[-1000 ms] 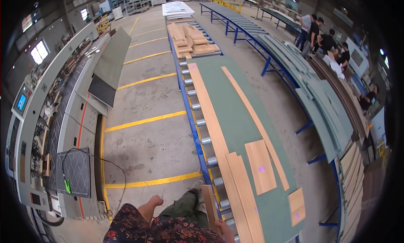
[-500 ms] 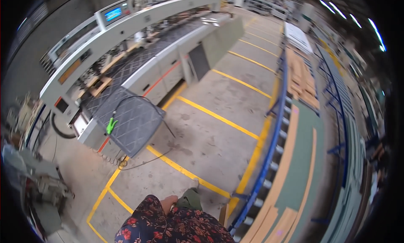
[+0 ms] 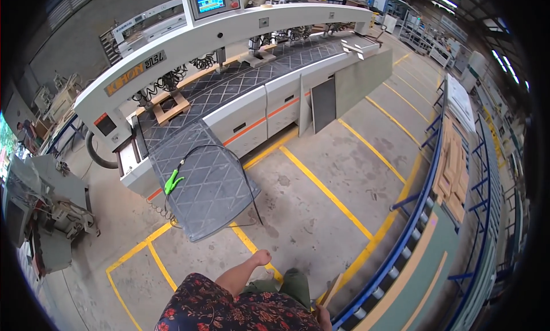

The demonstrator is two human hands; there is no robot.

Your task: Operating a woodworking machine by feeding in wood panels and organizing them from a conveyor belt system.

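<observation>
My left hand [image 3: 262, 257] hangs forward over the floor, its fingers curled into a loose fist with nothing showing in it. At the lower edge, my right hand [image 3: 324, 318] is partly cut off by my patterned shirt and the frame. A narrow wooden board [image 3: 330, 291] sticks up from that hand, tilted, beside the roller conveyor. Ahead of me, a green air blow gun [image 3: 172, 182] on a black hose lies on the dark, grid-patterned end table [image 3: 215, 208] of a long white machine [image 3: 252, 127].
On my right runs a blue-framed roller conveyor [image 3: 375, 294] carrying a green panel [image 3: 440, 248] and wooden strips, with stacked wooden pieces [image 3: 451, 165] farther along. Yellow lines [image 3: 326, 188] mark the concrete floor. Grey machinery [image 3: 57, 211] stands at left; a control screen [image 3: 210, 3] tops the white machine.
My view has swung left and steadied, so the machine sits farther right and the blur is gone. My left arm has come forward into sight; the right hand now shows beside the board.
</observation>
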